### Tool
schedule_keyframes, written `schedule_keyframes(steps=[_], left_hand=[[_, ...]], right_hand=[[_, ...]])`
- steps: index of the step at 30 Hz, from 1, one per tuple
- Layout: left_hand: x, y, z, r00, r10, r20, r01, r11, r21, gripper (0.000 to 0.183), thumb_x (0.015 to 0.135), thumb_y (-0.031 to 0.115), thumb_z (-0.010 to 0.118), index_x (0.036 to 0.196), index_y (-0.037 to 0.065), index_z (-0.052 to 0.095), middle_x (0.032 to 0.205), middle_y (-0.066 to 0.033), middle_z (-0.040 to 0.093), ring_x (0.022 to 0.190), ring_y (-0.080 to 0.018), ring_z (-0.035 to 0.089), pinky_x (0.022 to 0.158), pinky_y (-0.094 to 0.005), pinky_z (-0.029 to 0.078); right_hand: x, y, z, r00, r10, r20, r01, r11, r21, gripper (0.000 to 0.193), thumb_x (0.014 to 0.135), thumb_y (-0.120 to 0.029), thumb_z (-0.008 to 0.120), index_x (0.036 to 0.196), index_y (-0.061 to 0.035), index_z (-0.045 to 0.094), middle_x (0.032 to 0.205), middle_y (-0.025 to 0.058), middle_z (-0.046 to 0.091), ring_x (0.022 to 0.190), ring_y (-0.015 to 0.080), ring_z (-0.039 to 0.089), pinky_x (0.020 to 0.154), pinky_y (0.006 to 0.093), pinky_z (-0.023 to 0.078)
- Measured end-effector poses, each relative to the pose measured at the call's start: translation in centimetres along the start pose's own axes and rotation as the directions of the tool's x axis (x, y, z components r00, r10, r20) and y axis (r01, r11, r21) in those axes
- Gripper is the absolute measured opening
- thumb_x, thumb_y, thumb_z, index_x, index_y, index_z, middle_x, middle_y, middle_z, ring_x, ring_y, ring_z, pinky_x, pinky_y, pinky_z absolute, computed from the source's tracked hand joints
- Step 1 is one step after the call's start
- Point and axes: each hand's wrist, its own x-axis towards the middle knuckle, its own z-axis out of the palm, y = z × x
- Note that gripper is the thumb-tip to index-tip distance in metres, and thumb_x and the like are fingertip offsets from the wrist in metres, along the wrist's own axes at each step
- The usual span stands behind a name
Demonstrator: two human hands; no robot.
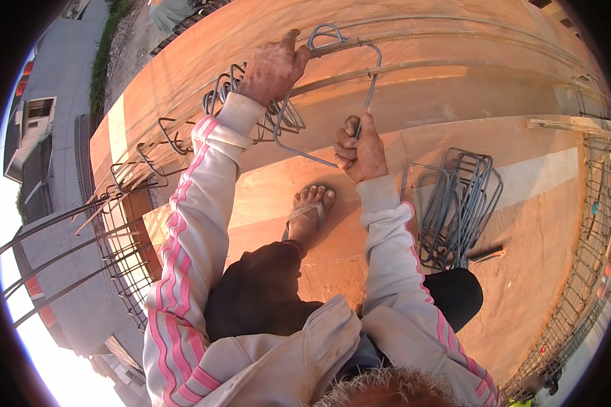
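A bent steel stirrup (pixel 372 89), a closed loop of thin grey bar, spans the space between my hands. My left hand (pixel 273 69) is closed at its upper left, by the long reinforcing bars (pixel 428 66); the undersides of its fingers are hidden. Lower down on the right, my right hand (pixel 364 148) wraps its fingers around the loop's side. The loop's top crosses the long bars. Several more stirrups (pixel 217 93) stand along the bars beside and below my left hand.
A pile of stirrups (pixel 460 203) lies on the plywood deck (pixel 529 254) to the right. My sandaled foot (pixel 311 216) stands between my arms. Long bars (pixel 51 227) jut past the left edge. A rebar cage (pixel 586 251) runs along the right edge, near a wooden batten (pixel 567 125).
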Motion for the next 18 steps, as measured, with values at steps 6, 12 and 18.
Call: schedule_keyframes(steps=[6,12,18], left_hand=[[0.5,-0.3,1.4,0.973,-0.232,-0.01,0.23,0.969,-0.09,0.031,0.093,0.029,0.063,0.118,0.01,0.065,0.107,-0.0185,0.07,0.077,-0.0357,0.072,0.068,-0.0429,0.059],[4.7,-2.6,2.8,0.892,-0.306,0.332,0.447,0.487,-0.751,0.039,0.098,0.041,0.058,0.115,0.007,0.066,0.109,-0.0137,0.071,0.092,-0.0265,0.071,0.084,-0.0383,0.057],[3.3,0.4,-2.7,0.884,-0.363,0.296,0.404,0.27,-0.874,0.042,0.089,0.044,0.071,0.093,0.002,0.072,0.093,-0.0087,0.074,0.084,-0.0214,0.071,0.085,-0.0342,0.052]], right_hand=[[3.7,-4.6,0.7,0.994,-0.103,0.024,0.103,0.994,0.021,0.069,0.098,-0.076,0.026,0.093,-0.0138,0.056,0.059,-0.0038,0.039,0.044,0.0081,0.027,0.042,0.0254,0.02],[4.0,-4.1,-2.9,0.983,-0.036,0.18,0.058,0.991,-0.121,0.076,0.092,-0.08,0.038,0.112,-0.0094,0.059,0.072,-0.0004,0.05,0.051,0.0092,0.041,0.047,0.025,0.033],[5.4,-5.5,-4.4,0.952,-0.29,0.094,0.285,0.736,-0.614,0.078,0.091,-0.069,0.059,0.136,-0.0058,0.054,0.107,0.0084,0.06,0.095,0.0208,0.063,0.079,0.0351,0.051]])
